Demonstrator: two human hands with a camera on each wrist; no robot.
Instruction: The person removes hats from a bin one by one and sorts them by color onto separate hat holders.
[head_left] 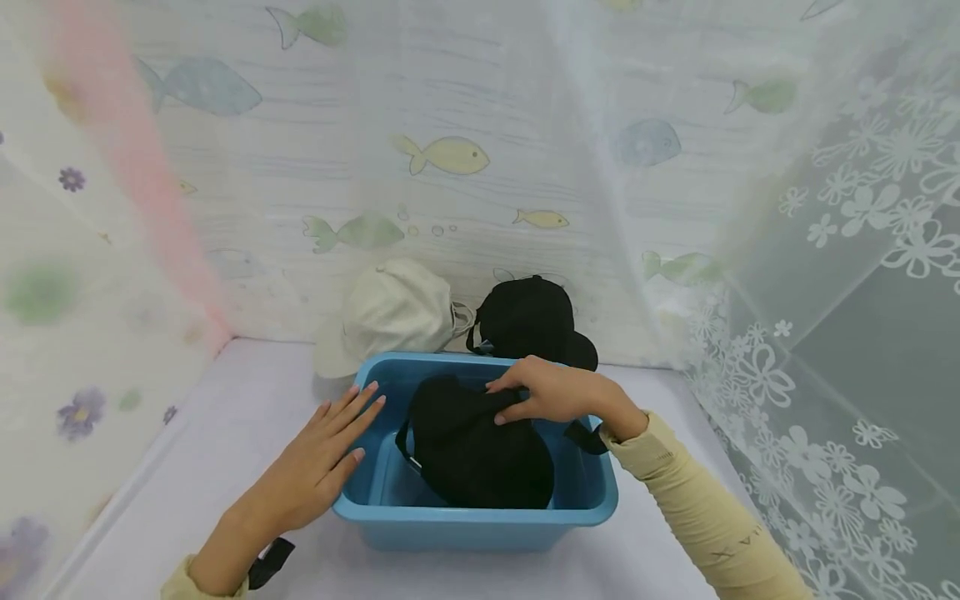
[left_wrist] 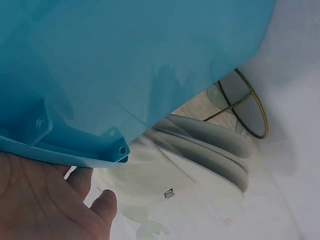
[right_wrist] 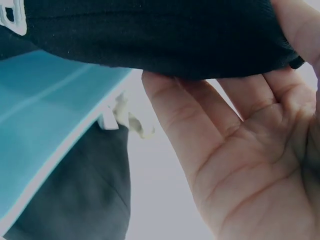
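Observation:
A black cap (head_left: pixel 480 454) lies inside a light blue plastic basin (head_left: pixel 480 515). My right hand (head_left: pixel 562 392) pinches the cap's upper edge between thumb and fingers; the right wrist view shows the fingers (right_wrist: pixel 175 115) against the dark cloth (right_wrist: pixel 150 40). With its fingers straight, my left hand (head_left: pixel 311 467) touches the basin's left rim. In the left wrist view that hand (left_wrist: pixel 45 200) lies just beneath the rim's edge (left_wrist: pixel 70 159). The basin's bottom is partly hidden by the cap.
Behind the basin sit beige caps (head_left: pixel 397 308), stacked with several brims (left_wrist: pixel 210 155), and another black cap (head_left: pixel 528 321). A thin metal ring stand (left_wrist: pixel 266 131) shows near the beige caps. A fish-print curtain (head_left: pixel 450 100) hangs behind, and a white sheet (head_left: pixel 255 400) covers the surface.

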